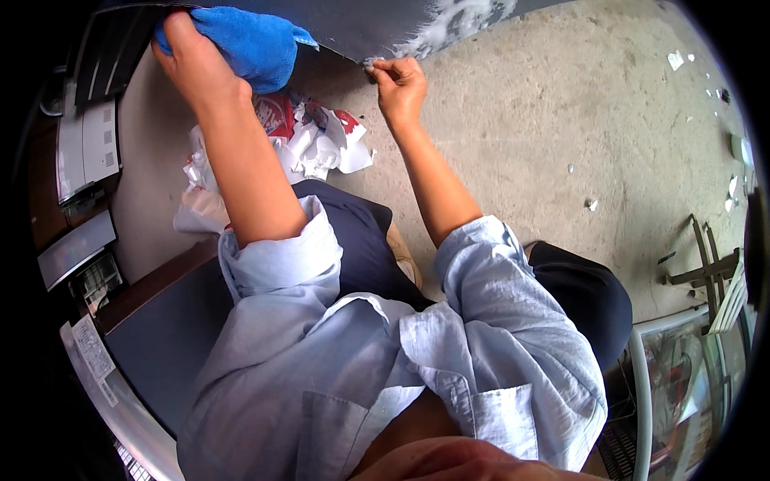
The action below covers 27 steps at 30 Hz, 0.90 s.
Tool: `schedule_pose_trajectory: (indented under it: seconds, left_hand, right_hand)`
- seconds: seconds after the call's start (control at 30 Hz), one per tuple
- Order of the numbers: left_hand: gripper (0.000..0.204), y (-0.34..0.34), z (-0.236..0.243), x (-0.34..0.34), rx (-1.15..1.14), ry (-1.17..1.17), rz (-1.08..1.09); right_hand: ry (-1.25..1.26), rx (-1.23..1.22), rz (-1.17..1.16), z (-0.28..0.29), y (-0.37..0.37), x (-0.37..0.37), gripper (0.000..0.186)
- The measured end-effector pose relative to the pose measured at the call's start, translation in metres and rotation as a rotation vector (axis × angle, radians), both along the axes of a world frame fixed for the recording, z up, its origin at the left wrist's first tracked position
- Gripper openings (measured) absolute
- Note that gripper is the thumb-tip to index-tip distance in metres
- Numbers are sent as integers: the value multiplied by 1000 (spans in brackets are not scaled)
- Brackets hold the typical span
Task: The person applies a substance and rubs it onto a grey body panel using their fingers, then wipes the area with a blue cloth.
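A bright blue cloth (257, 52) is bunched in my left hand (192, 60) at the upper left, against the lower part of a dark panel (345, 24). Some of that hand's fingers are hidden by the cloth and the frame's edge. White, foamy-looking smears (453, 24) streak the panel to the right. At its lower edge my right hand (401, 86) is pinched, thumb against fingers, on a small greyish scrap (371, 64). What that scrap is cannot be made out.
Crumpled white and red wrappers (321, 140) lie on the concrete floor (513, 144) below my left forearm. White appliance panels (88, 148) line the left side. At lower right stand a glass-fronted unit (682, 385) and a metal frame (706, 272). Small white scraps dot the far right floor.
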<state>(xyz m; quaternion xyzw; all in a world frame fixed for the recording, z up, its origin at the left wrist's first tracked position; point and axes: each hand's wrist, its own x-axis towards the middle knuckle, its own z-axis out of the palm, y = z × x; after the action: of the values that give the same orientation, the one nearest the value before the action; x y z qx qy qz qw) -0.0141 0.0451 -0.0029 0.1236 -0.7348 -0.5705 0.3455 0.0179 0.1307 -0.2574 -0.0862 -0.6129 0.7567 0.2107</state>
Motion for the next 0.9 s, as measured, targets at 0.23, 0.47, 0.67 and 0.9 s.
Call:
schedule_pose_trajectory:
  seconds: [0.23,0.47,0.67,0.9]
  left_hand:
    - [48,-11,8,6,-41,49,-11]
    - [47,-8,7,7,-37,49,-20]
    - [48,-7,0,-2,-37,27,-72]
    - [48,-10,5,9,-14,-2,17]
  right_hand:
    - [179,47,-41,64,-8,-2,12]
    - [151,-33,-36,64,-6,-6,12]
    - [142,-143,6,61,-2,-14,10]
    - [77,-144,34,56,-8,-6,11]
